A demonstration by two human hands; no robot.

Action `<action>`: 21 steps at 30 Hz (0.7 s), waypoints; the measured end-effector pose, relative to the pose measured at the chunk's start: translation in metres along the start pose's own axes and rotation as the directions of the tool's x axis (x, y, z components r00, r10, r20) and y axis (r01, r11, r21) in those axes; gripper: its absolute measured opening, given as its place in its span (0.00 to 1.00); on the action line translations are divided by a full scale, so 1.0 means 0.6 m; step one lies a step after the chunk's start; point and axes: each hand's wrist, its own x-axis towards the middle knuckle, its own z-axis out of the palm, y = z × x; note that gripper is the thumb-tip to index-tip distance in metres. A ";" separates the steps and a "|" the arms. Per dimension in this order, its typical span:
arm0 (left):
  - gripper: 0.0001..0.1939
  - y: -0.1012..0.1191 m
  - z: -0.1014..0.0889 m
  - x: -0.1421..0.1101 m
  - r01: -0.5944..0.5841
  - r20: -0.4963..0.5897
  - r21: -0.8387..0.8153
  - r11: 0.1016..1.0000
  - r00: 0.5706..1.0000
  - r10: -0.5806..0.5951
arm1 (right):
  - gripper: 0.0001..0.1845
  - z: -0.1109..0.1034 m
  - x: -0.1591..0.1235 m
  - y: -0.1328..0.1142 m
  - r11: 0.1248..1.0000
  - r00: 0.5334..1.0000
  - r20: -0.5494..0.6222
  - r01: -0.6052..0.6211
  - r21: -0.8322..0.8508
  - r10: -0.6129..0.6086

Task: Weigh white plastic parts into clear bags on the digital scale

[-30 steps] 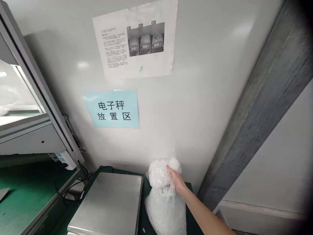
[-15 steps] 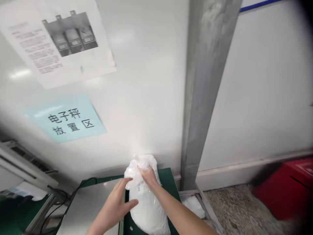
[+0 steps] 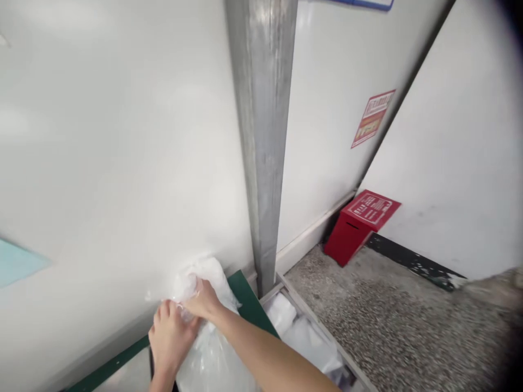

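Clock positions are taken from the centre of the head view.

The clear plastic bag (image 3: 216, 359), with white contents, is at 7 o'clock, before the white wall (image 3: 134, 179) and over the green desk (image 3: 257, 313). Its lower part runs out of view, so what bears its weight cannot be confirmed.

Right hand (image 3: 200, 298): grasping, fingers closed into the plastic near the bag's top. Left hand (image 3: 171, 332): grasping also, fingers curled over the film on the bag's left side; the fingertips are partly hidden. The two hands are set close together, presumably to control the loose plastic and steady a soft load that one hand could let sag.

A flat metal surface (image 3: 131, 373) shows between 7 and 8 o'clock, left of the bag. At 5 o'clock, a crate (image 3: 347, 359) holds white items (image 3: 310, 343); its raised sides probably keep them off the floor (image 3: 327, 305). A red box (image 3: 355, 226) stands between 3 and 4 o'clock, well apart from the work.
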 end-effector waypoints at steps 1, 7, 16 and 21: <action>0.19 0.006 0.005 0.003 0.012 -0.029 0.052 0.999 1.000 -0.010 | 0.13 -0.002 0.009 0.007 1.000 1.000 0.014 0.008 0.004 -0.008; 0.22 -0.002 0.032 -0.004 0.056 0.129 0.122 0.991 0.989 -0.072 | 0.32 -0.031 -0.029 0.009 0.991 0.992 0.062 0.103 0.087 -0.109; 0.26 -0.023 0.039 -0.028 0.050 0.029 -0.338 0.940 0.999 -0.042 | 0.21 -0.239 -0.277 0.238 0.971 0.990 -0.076 -0.133 -0.197 0.120; 0.21 -0.032 0.038 -0.038 0.132 0.022 -0.680 0.722 0.987 -0.160 | 0.19 -0.215 -0.410 0.389 0.758 0.933 -0.069 -0.328 -0.563 0.352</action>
